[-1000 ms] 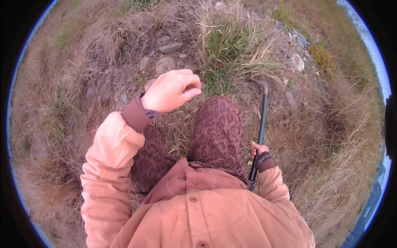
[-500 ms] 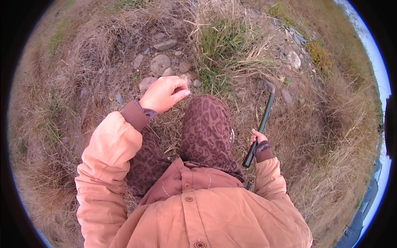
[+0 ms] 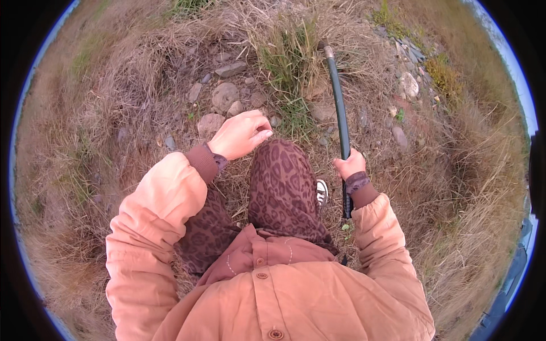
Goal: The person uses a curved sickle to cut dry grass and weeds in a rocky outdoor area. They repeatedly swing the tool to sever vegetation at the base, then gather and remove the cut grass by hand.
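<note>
In my right hand is a tool with a long dark green handle and a black lower end. My fingers wrap the handle near its lower part. The tool's metal collar and dark head reach up beside a grass clump; the head's shape is hard to make out from here. My left hand hovers above my knee, its fingers curled in and thumb close to them, with nothing visible in it. Several stones lie on the ground just beyond it.
Dry grass covers the slope on both sides. A pale stone and small slabs lie at the far right. My raised knee in patterned trousers is between my hands, a shoe beside it.
My right hand has lifted the tool up and forward, so its head now stands by the grass clump instead of low on the right. My left hand has shifted slightly right.
</note>
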Tool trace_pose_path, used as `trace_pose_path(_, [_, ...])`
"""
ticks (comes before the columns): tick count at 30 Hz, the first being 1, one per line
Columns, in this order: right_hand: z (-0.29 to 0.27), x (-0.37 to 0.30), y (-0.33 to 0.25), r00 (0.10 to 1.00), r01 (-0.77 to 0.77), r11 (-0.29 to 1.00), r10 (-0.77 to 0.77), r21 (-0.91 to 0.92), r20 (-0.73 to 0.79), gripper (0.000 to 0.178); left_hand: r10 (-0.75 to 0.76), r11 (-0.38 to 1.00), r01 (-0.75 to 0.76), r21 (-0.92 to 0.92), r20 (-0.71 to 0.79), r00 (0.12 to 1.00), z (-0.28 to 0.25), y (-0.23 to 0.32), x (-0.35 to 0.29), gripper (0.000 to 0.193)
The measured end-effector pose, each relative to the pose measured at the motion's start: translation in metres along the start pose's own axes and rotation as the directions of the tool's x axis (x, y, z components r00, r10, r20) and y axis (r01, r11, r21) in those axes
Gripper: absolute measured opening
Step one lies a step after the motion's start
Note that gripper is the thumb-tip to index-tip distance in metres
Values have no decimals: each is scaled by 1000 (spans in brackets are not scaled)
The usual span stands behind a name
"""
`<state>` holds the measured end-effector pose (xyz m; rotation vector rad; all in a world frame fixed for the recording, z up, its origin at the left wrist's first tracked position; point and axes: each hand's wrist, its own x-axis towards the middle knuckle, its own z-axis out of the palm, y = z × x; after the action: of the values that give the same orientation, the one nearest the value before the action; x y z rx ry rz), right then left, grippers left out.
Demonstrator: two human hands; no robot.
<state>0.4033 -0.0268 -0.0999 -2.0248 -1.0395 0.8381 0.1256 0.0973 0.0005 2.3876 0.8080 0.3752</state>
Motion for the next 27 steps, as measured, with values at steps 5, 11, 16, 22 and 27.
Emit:
trace_pose_path(5, [-21,18,-11,999,48,950,-46,-307,16,26,210,957,-226,181,105,972,30,-29,47,27])
trace_pose_path(11, [-39,15,-36,999,23,918,-7,-396,42,24,361,812,-437,386,256,897,104,-75,151,49])
trace_pose_path(16, [-43,11,-50,996,13,914,26,-405,90,25,371,559,-572,600,435,820,155,-111,231,45])
trace_pose_path(22, [-52,9,-44,987,-85,960,118,-267,110,27,104,381,-389,839,380,919,151,-163,278,35])
trace_pose_path(27, [-37,9,-33,945,-311,913,267,265,189,20,-34,345,-362,866,397,917,107,-247,267,30])
